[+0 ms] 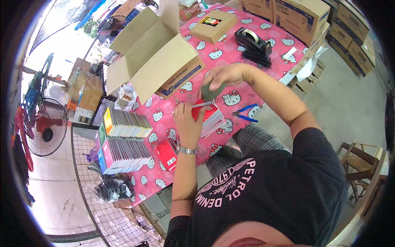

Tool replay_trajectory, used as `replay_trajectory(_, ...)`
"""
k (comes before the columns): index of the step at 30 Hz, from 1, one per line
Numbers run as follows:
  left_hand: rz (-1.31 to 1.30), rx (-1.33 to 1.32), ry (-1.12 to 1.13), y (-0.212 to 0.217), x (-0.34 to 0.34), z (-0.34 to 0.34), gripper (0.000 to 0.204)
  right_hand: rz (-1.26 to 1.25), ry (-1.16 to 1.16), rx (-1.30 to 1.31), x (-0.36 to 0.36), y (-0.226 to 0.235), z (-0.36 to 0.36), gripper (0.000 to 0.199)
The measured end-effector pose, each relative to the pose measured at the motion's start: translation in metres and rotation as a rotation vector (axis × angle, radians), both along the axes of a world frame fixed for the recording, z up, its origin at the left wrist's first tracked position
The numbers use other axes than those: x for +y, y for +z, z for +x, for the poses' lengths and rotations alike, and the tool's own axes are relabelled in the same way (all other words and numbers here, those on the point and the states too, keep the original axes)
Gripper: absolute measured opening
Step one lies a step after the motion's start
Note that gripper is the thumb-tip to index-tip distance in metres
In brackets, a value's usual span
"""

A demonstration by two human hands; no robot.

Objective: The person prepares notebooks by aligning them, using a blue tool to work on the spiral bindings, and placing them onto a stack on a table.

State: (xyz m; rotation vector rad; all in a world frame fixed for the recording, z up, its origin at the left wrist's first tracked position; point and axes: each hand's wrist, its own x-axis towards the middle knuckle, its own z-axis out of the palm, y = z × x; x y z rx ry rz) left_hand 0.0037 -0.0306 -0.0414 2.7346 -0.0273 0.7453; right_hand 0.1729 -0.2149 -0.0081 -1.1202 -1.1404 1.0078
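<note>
A stack of red-covered notebooks (pixel 212 123) with white page edges lies at the near edge of the pink table (pixel 158 114). At its left side is my left hand (pixel 187 119), thumb over the top cover and fingers curved along the side, closed on the stack. A pale narrow strip (pixel 207 103) crosses the notebooks' far end. Just beyond it, my right hand (pixel 227 77) grips a dark green rounded pad-like piece (pixel 214 92); its exact kind is unclear. Blue-handled pliers (pixel 247 113) rest right of the notebooks. More red notebooks (pixel 166 154) lie beside my left wrist.
Spiral-bound notebooks (pixel 126 152) stand in packed rows on the left. An open carton (pixel 164 72) is behind them. Farther back are a small flat box (pixel 214 25), a black tape dispenser (pixel 253 42) and black spiral coils (pixel 257 59). Closed cartons (pixel 298 18) sit at the back right.
</note>
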Motion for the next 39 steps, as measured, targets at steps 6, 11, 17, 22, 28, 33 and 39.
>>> replay_trajectory(6,-0.008,-0.029,-0.053,0.006,-0.006,0.005,0.038,-0.059,0.073,0.065,-0.004,0.004,0.009,0.046)
replay_trajectory(11,-0.006,-0.031,-0.075,0.004,-0.001,0.005,0.04,-0.05,0.018,-0.009,0.012,-0.008,0.008,0.043)
replay_trajectory(17,-0.025,-0.058,-0.098,0.009,-0.003,0.003,0.041,0.145,0.138,0.165,0.015,0.005,0.002,0.048)
replay_trajectory(22,-0.08,-0.006,-0.095,0.011,-0.002,0.005,0.042,-0.039,0.082,-0.084,0.014,0.007,0.002,0.055)
replay_trajectory(28,-0.12,-0.014,-0.077,0.01,0.005,0.003,0.037,-0.143,0.058,-0.198,0.024,-0.001,0.011,0.045)
replay_trajectory(33,-0.105,0.006,-0.11,0.011,0.028,0.004,0.034,-0.341,-0.043,-0.4,0.042,0.001,0.011,0.035)
replay_trajectory(39,-0.419,0.183,-0.088,0.012,0.036,0.004,0.026,-0.223,0.045,-0.145,0.055,-0.004,0.016,0.046)
